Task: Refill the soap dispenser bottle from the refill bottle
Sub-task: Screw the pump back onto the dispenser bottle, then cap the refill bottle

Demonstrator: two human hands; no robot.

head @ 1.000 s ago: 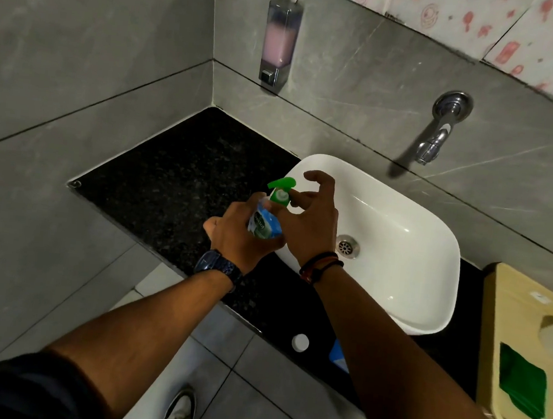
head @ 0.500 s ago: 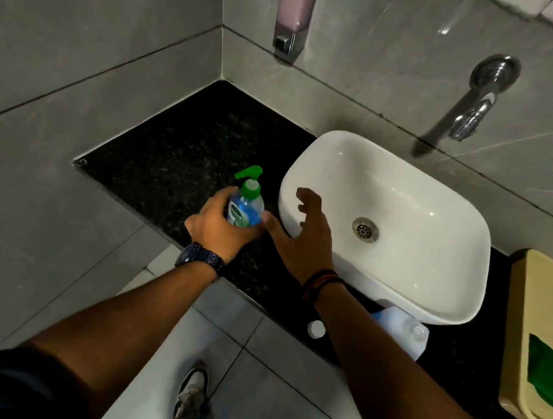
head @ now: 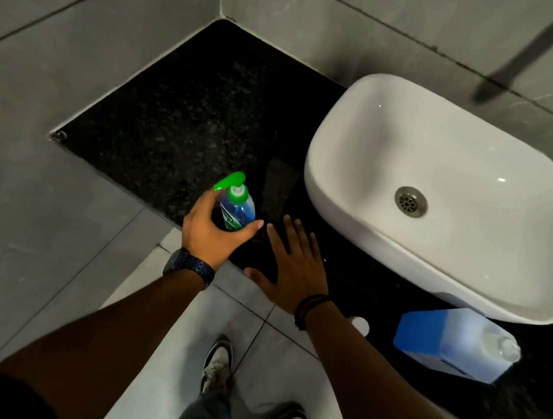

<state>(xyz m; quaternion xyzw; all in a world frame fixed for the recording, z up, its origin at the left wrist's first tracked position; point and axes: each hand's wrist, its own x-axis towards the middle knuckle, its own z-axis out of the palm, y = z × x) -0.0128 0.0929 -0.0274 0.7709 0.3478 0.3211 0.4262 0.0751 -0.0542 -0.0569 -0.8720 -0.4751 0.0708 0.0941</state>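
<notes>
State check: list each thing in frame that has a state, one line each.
soap dispenser bottle: upright on counter, green pump on, blue liquid inside
left hand: curled around dispenser
right hand: open, empty
refill bottle: uncapped, beside sink
white cap: off, on counter
sink: no water visible

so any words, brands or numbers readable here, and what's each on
None can be read.
Soap dispenser bottle: white and green label, print too blurred and partly behind the left hand.
Refill bottle: blue label, no print legible.
Watch: nothing legible.
</notes>
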